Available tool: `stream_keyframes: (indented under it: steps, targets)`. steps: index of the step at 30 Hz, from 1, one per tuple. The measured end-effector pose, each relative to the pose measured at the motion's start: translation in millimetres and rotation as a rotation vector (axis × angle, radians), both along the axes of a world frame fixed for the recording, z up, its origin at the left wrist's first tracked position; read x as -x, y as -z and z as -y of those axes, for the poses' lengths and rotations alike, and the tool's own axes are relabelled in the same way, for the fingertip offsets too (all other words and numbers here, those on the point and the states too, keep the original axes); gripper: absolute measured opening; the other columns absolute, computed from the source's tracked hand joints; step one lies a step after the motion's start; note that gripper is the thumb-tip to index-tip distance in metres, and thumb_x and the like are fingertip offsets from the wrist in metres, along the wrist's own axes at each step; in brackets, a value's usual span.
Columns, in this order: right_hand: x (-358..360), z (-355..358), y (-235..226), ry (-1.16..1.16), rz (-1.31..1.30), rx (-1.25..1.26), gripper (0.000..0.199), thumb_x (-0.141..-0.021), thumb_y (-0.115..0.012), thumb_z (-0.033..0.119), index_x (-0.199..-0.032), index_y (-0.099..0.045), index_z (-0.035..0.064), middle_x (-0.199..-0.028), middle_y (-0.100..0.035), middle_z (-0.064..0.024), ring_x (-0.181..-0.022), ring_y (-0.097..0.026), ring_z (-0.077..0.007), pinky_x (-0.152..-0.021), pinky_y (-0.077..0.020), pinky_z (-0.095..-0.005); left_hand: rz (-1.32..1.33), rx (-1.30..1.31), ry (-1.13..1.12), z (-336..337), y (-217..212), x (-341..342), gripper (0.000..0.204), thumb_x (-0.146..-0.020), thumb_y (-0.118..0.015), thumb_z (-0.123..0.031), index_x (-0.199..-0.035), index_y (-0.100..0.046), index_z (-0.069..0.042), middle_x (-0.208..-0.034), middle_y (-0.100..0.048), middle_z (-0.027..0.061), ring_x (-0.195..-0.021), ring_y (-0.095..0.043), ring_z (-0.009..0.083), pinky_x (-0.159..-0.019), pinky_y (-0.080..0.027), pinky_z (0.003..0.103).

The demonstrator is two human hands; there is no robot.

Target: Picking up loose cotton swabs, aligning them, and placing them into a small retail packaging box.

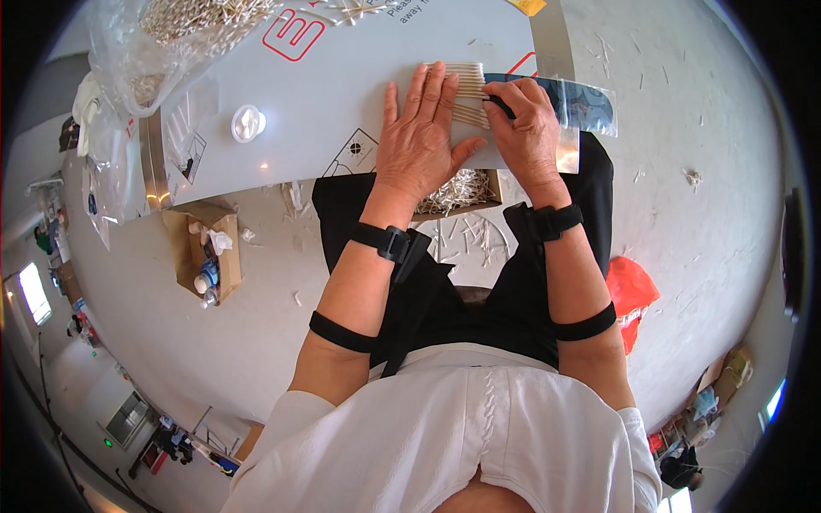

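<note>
Left hand (417,132): flat, wide, on cotton swabs (470,83), upper centre
Right hand (528,128): pinches black object (501,107) beside them, upper centre-right

White shirt, black trousers, black straps on both arms.
The white fabric shirt (393,419) had a twisted white trim (488,409) down its front, a notched neckline and loose sleeves (295,412). Below the bare left hand (419,137) and right hand (526,128) sat black wrist straps (369,235) with blocky fittings; plain black bands (340,332) circled higher up. The trousers (590,201) were plain.
</note>
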State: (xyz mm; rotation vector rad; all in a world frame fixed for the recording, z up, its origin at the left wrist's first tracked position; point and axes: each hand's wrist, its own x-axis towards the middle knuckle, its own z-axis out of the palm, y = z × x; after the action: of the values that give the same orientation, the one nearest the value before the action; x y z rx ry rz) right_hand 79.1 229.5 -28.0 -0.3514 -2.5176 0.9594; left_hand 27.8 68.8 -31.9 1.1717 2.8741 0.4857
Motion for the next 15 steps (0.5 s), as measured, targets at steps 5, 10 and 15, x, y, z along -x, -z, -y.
stream_keyframes:
  steps: [5,10,15]
  targets:
    - [-1.4,-1.2,1.9,-0.025,0.001,-0.026,0.016,-0.076,-0.071,0.011,-0.091,-0.071,0.0106,-0.087,-0.062,-0.0069,-0.089,-0.06,-0.0278,-0.081,-0.0494,-0.0392,-0.012,0.009,0.0,-0.8,0.2,0.4,0.089,-0.086,-0.057,-0.061,-0.151,-0.031,-0.007,-0.159,-0.024,0.0085,-0.147,-0.022,0.0278,-0.119,-0.013,0.054]
    - [1.7,0.1,0.7,-0.013,-0.013,-0.002,0.016,-0.075,-0.07,0.011,-0.091,-0.072,0.0109,-0.088,-0.062,-0.0065,-0.089,-0.061,-0.0278,-0.079,-0.0498,-0.0393,-0.011,0.011,0.001,-0.2,-0.2,0.3,0.088,-0.086,-0.057,-0.061,-0.15,-0.031,-0.007,-0.159,-0.025,0.0087,-0.147,-0.022,0.0278,-0.118,-0.014,0.054]
    - [7.9,-2.6,0.6,-0.003,-0.028,-0.03,0.019,-0.075,-0.07,0.011,-0.094,-0.072,0.0115,-0.088,-0.063,-0.0069,-0.089,-0.061,-0.028,-0.078,-0.0506,-0.0397,-0.006,-0.001,-0.001,-0.5,0.4,0.2,0.088,-0.086,-0.058,-0.06,-0.15,-0.031,-0.007,-0.159,-0.025,0.0091,-0.148,-0.021,0.027,-0.118,-0.013,0.054]
